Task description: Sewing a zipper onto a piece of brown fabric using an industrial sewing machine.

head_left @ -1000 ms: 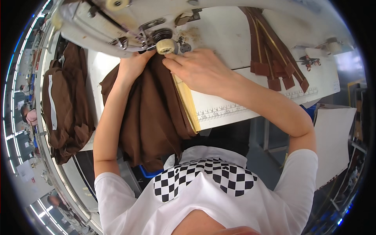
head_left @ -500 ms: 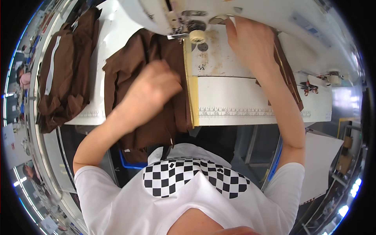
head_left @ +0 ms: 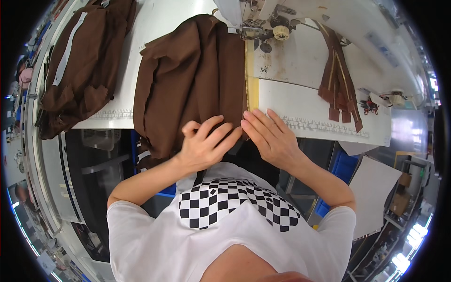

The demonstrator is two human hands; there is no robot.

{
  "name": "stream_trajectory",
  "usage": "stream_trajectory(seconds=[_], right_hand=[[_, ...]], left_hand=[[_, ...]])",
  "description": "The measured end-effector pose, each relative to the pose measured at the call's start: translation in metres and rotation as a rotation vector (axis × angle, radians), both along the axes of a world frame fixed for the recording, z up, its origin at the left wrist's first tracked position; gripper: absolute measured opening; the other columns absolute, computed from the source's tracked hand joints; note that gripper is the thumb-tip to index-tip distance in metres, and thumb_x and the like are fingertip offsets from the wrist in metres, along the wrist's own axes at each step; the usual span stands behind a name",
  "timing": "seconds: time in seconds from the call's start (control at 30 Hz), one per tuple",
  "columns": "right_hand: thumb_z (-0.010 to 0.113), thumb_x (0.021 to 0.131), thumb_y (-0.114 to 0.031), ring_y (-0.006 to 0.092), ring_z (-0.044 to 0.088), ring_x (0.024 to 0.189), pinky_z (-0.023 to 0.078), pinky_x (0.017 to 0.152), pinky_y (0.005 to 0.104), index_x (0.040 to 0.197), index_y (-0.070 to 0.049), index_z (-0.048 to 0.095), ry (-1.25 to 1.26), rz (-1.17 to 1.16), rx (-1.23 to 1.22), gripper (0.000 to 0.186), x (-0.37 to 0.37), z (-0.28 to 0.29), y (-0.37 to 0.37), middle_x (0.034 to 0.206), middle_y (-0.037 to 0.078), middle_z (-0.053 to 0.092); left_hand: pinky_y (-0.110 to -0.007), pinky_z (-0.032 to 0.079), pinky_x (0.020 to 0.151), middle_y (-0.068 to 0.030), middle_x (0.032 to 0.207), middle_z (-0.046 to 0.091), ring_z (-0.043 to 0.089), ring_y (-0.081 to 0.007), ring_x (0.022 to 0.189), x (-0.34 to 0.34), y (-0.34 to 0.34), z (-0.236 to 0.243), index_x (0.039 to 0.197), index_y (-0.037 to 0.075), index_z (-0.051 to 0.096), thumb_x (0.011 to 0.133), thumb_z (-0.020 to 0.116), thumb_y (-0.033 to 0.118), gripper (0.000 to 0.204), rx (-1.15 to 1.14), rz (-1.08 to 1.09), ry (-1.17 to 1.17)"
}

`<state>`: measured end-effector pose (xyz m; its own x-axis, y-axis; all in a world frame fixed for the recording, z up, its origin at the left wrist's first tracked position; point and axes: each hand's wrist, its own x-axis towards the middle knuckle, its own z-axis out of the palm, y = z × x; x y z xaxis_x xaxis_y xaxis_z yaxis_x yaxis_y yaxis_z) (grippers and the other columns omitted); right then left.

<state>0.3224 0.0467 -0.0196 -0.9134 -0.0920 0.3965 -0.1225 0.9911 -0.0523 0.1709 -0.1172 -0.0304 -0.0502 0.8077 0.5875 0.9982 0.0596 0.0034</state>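
Observation:
Brown fabric (head_left: 174, 80) lies in loose folds under the sewing machine's needle area (head_left: 249, 28), with a brass zipper on yellow tape (head_left: 253, 70) along its right side. My left hand (head_left: 206, 145) rests at the fabric's near edge, fingers bent and spread, thumb hidden. My right hand (head_left: 274, 141) lies open at the zipper's near end, fingers stretched, their tips close to the left hand's. A cream round knob (head_left: 281, 33) sits on the machine, right of the needle.
Another brown garment pile (head_left: 82, 66) with a white strip lies left; brown zipper strips (head_left: 339, 80) lie right, beside small clips (head_left: 369, 106). A ruler strip (head_left: 324, 128) runs along the white table's edge. Blue bins (head_left: 337, 169) and a white board (head_left: 371, 192) are lower right.
Both hands have moved from up by the machine down to the near edge of the fabric, coming close together. The fabric now lies more spread out on the table.

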Motion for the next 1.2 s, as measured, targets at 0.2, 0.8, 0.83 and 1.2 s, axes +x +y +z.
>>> stream_trajectory(seconds=[0.2,0.8,0.83,1.2], right_hand=[[0.064,0.079,-0.011,0.0238,0.061,0.112,0.047,0.099,0.0396,0.110,-0.003,0.064,0.185,0.010,0.032,0.032,-0.009,-0.006,0.004,0.119,0.010,0.064],[0.070,0.071,-0.012,0.0210,0.068,0.094,0.054,0.071,0.0278,0.084,-0.004,0.068,0.120,0.264,0.017,0.016,-0.025,0.027,0.021,0.094,0.009,0.068],[0.070,0.072,-0.012,0.0213,0.068,0.093,0.052,0.068,0.0273,0.084,-0.004,0.067,0.105,0.263,0.017,0.015,-0.027,0.027,0.022,0.094,0.009,0.068],[0.066,0.072,-0.012,0.0222,0.067,0.088,0.047,0.060,0.0269,0.086,-0.003,0.067,0.150,0.308,0.062,0.017,-0.056,0.028,0.047,0.089,0.009,0.066]], left_hand=[[-0.039,0.040,0.090,0.0001,0.083,0.068,0.061,-0.0179,0.077,-0.071,0.002,0.090,0.093,0.011,0.070,0.075,0.067,0.004,0.019,-0.038,-0.004,-0.253],[-0.035,0.039,0.079,-0.0003,0.065,0.046,0.051,-0.0134,0.065,-0.041,0.022,0.053,0.081,0.004,0.068,0.071,0.066,0.009,0.012,-0.189,-0.441,-0.357],[-0.035,0.038,0.079,-0.0001,0.065,0.046,0.051,-0.0135,0.065,-0.043,0.024,0.055,0.080,0.004,0.068,0.070,0.067,0.010,0.011,-0.195,-0.429,-0.356],[-0.035,0.038,0.075,0.0008,0.065,0.050,0.050,-0.0143,0.060,-0.083,0.064,0.058,0.079,0.005,0.069,0.067,0.073,0.004,0.013,-0.211,-0.473,-0.305]])
